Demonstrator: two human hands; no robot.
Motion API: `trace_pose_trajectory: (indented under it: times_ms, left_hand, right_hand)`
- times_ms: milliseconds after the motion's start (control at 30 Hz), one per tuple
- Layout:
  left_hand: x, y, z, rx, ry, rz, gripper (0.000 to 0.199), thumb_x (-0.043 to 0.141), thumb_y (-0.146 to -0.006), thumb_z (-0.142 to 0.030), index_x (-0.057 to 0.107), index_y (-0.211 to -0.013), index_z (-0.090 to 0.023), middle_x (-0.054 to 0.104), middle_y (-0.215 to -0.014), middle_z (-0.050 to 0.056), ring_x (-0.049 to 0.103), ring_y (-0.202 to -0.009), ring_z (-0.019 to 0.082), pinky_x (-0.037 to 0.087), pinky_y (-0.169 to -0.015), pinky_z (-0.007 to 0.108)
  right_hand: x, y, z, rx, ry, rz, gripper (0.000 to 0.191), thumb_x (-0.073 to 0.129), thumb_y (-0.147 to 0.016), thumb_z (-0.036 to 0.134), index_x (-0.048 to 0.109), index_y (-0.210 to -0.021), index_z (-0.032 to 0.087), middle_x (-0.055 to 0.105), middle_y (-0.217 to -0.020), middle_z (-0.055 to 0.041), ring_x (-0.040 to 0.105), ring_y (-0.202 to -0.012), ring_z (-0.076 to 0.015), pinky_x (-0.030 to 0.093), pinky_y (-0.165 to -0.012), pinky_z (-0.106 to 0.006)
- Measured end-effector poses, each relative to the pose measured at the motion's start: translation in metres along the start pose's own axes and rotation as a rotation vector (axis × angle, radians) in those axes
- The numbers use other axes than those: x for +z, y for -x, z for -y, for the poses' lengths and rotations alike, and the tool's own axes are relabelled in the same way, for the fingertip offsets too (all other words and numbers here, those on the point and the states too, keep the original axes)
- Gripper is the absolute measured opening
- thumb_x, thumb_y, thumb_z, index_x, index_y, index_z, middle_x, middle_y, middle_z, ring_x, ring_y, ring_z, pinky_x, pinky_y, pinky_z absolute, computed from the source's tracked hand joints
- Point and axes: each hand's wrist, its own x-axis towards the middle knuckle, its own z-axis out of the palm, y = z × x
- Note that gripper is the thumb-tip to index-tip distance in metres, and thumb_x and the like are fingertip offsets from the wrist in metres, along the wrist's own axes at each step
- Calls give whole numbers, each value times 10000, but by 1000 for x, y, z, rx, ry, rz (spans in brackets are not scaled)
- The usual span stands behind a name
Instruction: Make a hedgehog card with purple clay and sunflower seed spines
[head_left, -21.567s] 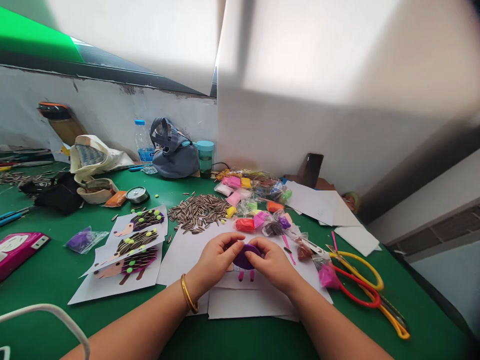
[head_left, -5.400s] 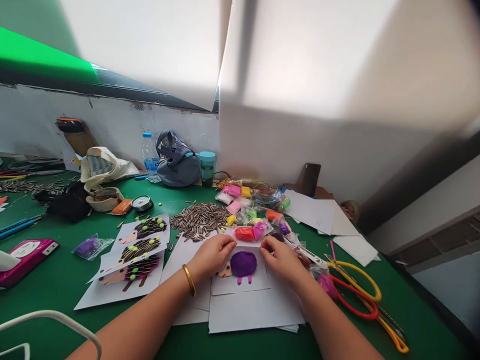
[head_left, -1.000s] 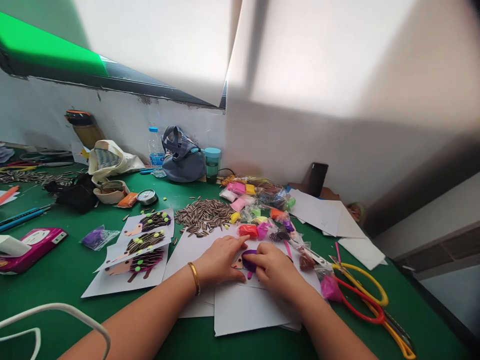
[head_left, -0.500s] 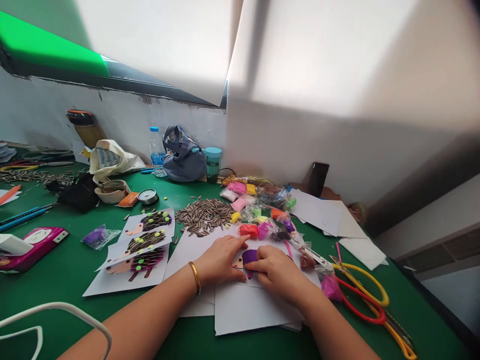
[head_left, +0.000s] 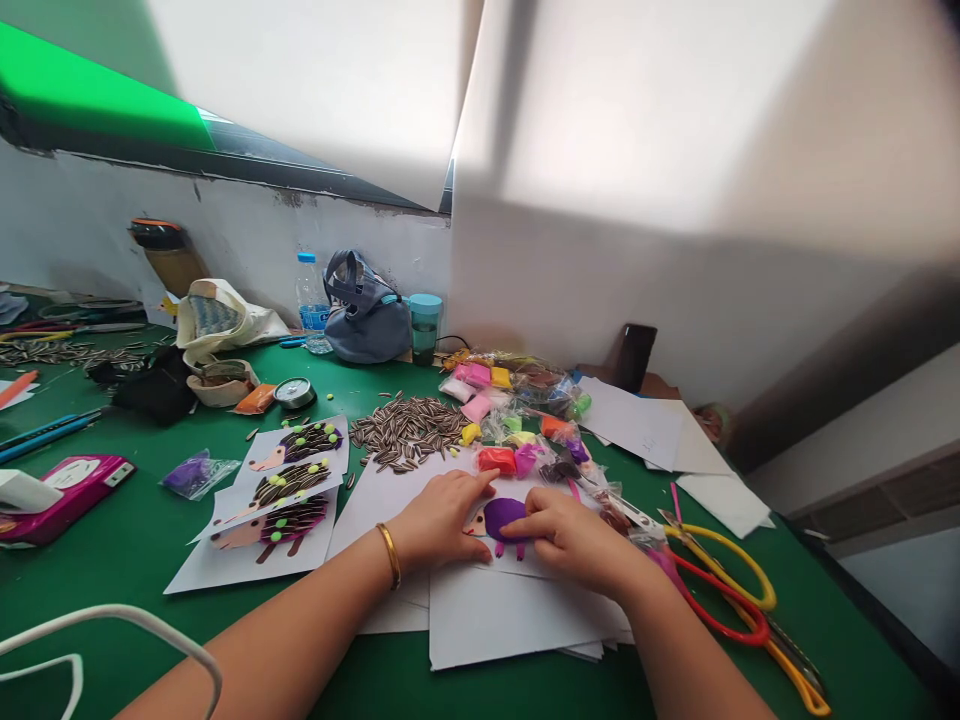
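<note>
A purple modelling clay oval (head_left: 504, 521) forms the body of a small animal figure on white paper (head_left: 517, 620). A pale head lies at the oval's left and pinkish-purple feet show below it. My left hand (head_left: 442, 520) rests on the sheet left of the figure, thumb and fingers spread around the head side, holding nothing. The index finger of my right hand (head_left: 562, 535) is stretched out onto the clay's right part, while its other fingers are curled. Finished seed-covered hedgehog pictures (head_left: 281, 500) lie to the left.
A sunflower seed pile (head_left: 409, 432) sits beyond my left hand. Bagged clay packets (head_left: 496, 460) cluster behind the figure. Scissors (head_left: 724, 590) with red and yellow handles lie right. A blue bag (head_left: 367, 320), a cup (head_left: 426, 328) and a water bottle (head_left: 311, 305) stand by the wall.
My right hand has shifted slightly right and its index finger now points out across the clay, uncovering more of the purple oval and the feet. The left hand stays in place.
</note>
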Motion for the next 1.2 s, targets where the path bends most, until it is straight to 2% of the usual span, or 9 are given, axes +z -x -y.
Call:
trace_pose_trajectory:
  times_ms: [133, 300, 467, 600, 733, 833, 867, 1033, 1200]
  left_hand:
    - [-1, 0, -1, -2, 2, 13, 1033, 862, -558, -409, 327, -1435, -298, 605, -1280, 39, 510, -1178, 304, 379, -986, 426]
    - [-1, 0, -1, 3, 5, 3, 1028, 859, -563, -408, 327, -1435, -296, 611, -1262, 51, 514, -1171, 310, 380, -986, 433]
    - [1, 0, 0, 8, -5, -20, 1027, 842, -583, -439, 303, -1446, -302, 600, -1262, 65, 515, -1177, 313, 378, -995, 440]
    - [2, 0, 1, 7, -7, -15, 1044, 845, -574, -441, 296, -1451, -302, 599, -1267, 65, 511, -1186, 315, 374, -1000, 440]
    - [0, 0, -1, 9, 6, -6, 1065, 854, -574, -405, 273, -1461, -311, 603, -1279, 48, 500, -1201, 308, 366, -1008, 433]
    - [-2, 0, -1, 2, 13, 10, 1030, 836, -600, -410, 276, -1459, -315, 603, -1284, 51, 497, -1208, 308, 364, -1006, 436]
    - [-2, 0, -1, 0, 15, 15, 1020, 830, -606, -413, 279, -1458, -314, 602, -1286, 54, 497, -1209, 308, 364, -1004, 438]
    - [0, 0, 2, 0, 14, 5, 1033, 833, -598, -432, 280, -1462, -306, 599, -1293, 60, 485, -1224, 309, 361, -1010, 440]
    - [1, 0, 3, 8, 11, 4, 1057, 845, -585, -425, 271, -1466, -314, 601, -1293, 47, 491, -1219, 304, 363, -1012, 437]
  right_hand:
    - [2, -3, -2, 7, -6, -13, 440, 526, -812, 90, 709, -1110, 357, 574, -946, -27, 552, -908, -177, 427, -824, -293]
    - [5, -10, -6, 145, -52, -160, 223, 642, -822, 260, 655, -1043, 233, 607, -987, -35, 566, -885, -184, 430, -767, -297]
    - [21, -16, -1, 172, 32, -245, 389, 771, -714, 337, 574, -1025, 209, 605, -1027, -48, 548, -947, -217, 411, -787, -317]
    - [31, -18, 6, 171, 83, -259, 339, 765, -724, 309, 559, -974, 211, 602, -1026, -41, 537, -944, -214, 393, -792, -316]
    - [25, -17, 0, 188, 30, -260, 264, 715, -770, 326, 554, -944, 211, 607, -990, -32, 544, -901, -193, 383, -738, -285]
    - [10, -15, -12, 265, -16, -232, 156, 596, -863, 361, 560, -889, 212, 622, -924, -12, 552, -811, -159, 351, -648, -258]
    - [6, -13, -16, 302, 2, -214, 181, 583, -868, 390, 562, -845, 211, 625, -885, -5, 548, -776, -155, 329, -612, -255]
    - [1, -12, -19, 393, 64, -100, 318, 740, -714, 468, 565, -764, 208, 633, -794, 8, 539, -693, -150, 255, -539, -245]
    - [8, -14, -19, 406, 88, -87, 317, 764, -696, 449, 561, -738, 209, 633, -762, 18, 524, -674, -146, 235, -540, -245]
